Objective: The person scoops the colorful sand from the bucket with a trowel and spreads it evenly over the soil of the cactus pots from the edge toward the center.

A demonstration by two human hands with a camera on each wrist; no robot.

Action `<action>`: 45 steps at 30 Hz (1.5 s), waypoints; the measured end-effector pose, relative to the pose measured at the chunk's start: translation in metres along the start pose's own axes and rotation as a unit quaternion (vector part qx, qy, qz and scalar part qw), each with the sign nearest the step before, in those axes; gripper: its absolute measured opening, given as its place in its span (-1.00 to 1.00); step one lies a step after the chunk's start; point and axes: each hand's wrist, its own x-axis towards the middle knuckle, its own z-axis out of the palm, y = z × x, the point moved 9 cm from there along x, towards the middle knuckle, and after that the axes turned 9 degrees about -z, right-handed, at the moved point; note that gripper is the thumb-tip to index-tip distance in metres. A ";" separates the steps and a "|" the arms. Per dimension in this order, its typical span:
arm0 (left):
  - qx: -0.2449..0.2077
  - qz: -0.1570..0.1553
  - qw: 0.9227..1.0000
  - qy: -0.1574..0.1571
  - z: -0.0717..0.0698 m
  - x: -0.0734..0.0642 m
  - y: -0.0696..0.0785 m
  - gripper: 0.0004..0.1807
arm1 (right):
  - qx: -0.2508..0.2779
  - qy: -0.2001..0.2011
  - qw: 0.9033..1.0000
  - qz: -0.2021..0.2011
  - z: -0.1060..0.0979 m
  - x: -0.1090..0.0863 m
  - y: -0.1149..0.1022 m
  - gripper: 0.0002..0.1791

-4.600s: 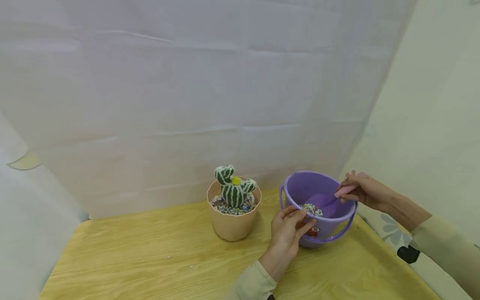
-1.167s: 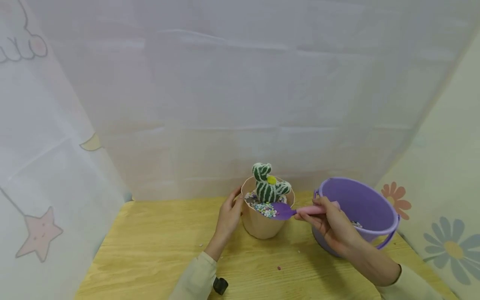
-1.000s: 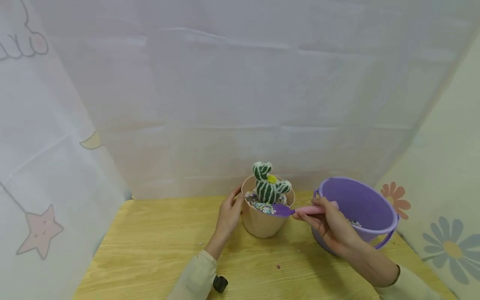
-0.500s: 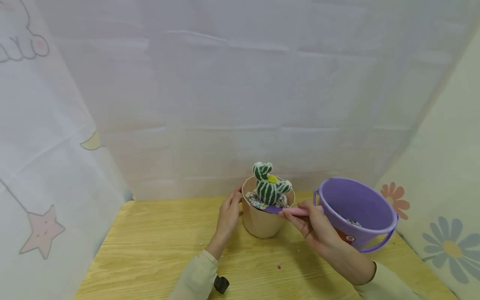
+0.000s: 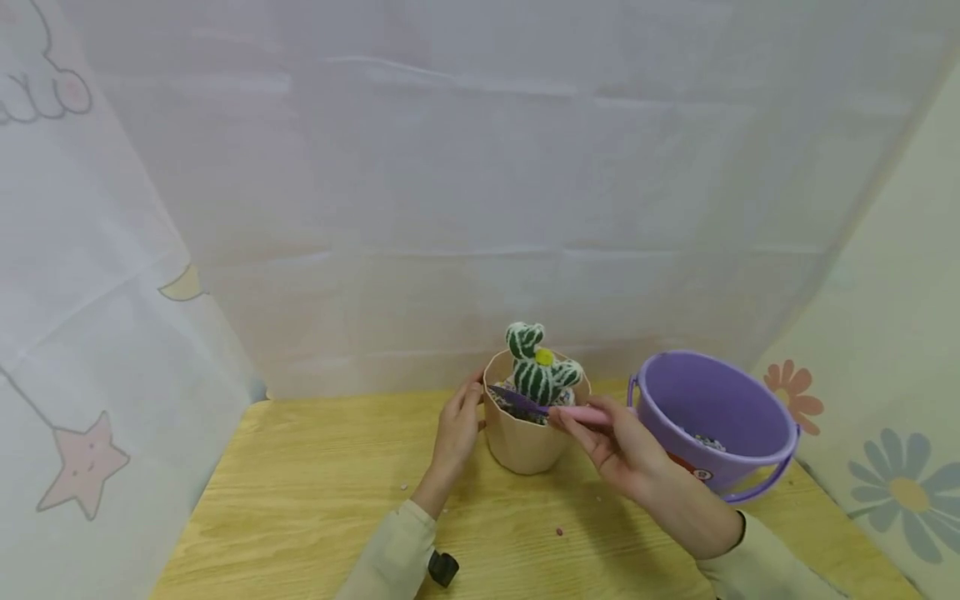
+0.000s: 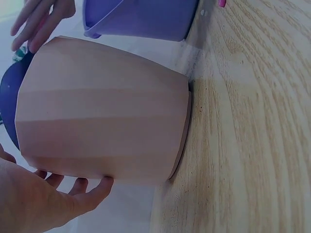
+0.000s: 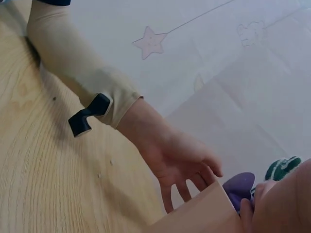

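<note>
A crocheted green-and-white cactus (image 5: 534, 385) with a yellow flower stands in a peach faceted pot (image 5: 521, 450) among small coloured pebbles. My left hand (image 5: 456, 427) rests against the pot's left side, its fingers spread along the wall in the right wrist view. My right hand (image 5: 630, 454) grips the pink handle of a toy shovel (image 5: 517, 402). The purple blade lies over the pebbles in front of the cactus, turned on its edge, with no pebbles showing on it. In the left wrist view the blade (image 6: 12, 92) sticks out past the pot's rim.
A purple bucket (image 5: 712, 408) with some pebbles inside stands right of the pot, its handle hanging down at the front. A few stray pebbles lie on the wooden table (image 5: 315, 500). A pale cloth hangs behind, with printed sheets at both sides.
Since the oldest frame, the shovel has gone from the bucket to the pot, and my left hand from bucket rim to pot. Over the last second, the loaded blade tipped and its pebbles left it.
</note>
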 end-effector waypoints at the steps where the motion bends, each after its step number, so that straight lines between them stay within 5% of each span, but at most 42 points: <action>1: 0.000 -0.002 1.000 -0.004 0.001 -0.002 0.004 -0.53 | 0.014 0.006 1.000 0.009 -0.002 -0.002 -0.001 -0.55; 6: 0.014 -0.005 1.000 -0.015 0.002 -0.013 0.020 -0.54 | 0.051 0.001 0.998 0.022 -0.006 -0.013 -0.011 -0.58; 14: 0.012 0.019 1.000 -0.006 -0.008 0.007 0.001 -0.54 | -0.024 -0.093 0.995 -0.011 -0.001 -0.041 -0.041 -0.61; 22: 0.078 0.052 0.994 0.051 -0.051 0.003 0.015 -0.57 | -0.154 -0.197 0.961 -0.118 0.007 -0.060 -0.073 -0.59; 29: 0.154 0.088 0.983 0.052 -0.089 -0.009 0.061 -0.59 | -0.300 -0.182 0.893 -0.283 0.007 -0.061 -0.108 -0.63; 33: 0.214 0.091 0.972 0.030 -0.104 -0.017 0.080 -0.58 | -0.371 -0.130 0.865 -0.313 -0.005 -0.052 -0.125 -0.61; 35: 0.248 0.090 0.964 0.026 -0.114 -0.025 0.084 -0.57 | -0.425 -0.099 0.842 -0.316 -0.011 -0.046 -0.130 -0.61; 41: 0.348 0.082 0.934 -0.001 -0.137 -0.041 0.072 -0.52 | -0.601 -0.017 0.712 -0.363 -0.028 -0.031 -0.146 -0.63; 43: 0.369 0.081 0.926 -0.013 -0.144 -0.040 0.067 -0.51 | -0.622 -0.011 0.688 -0.373 -0.032 -0.018 -0.152 -0.66; 45: 0.389 0.087 0.917 -0.025 -0.151 -0.037 0.063 -0.50 | -0.636 -0.016 0.680 -0.363 -0.034 -0.003 -0.154 -0.67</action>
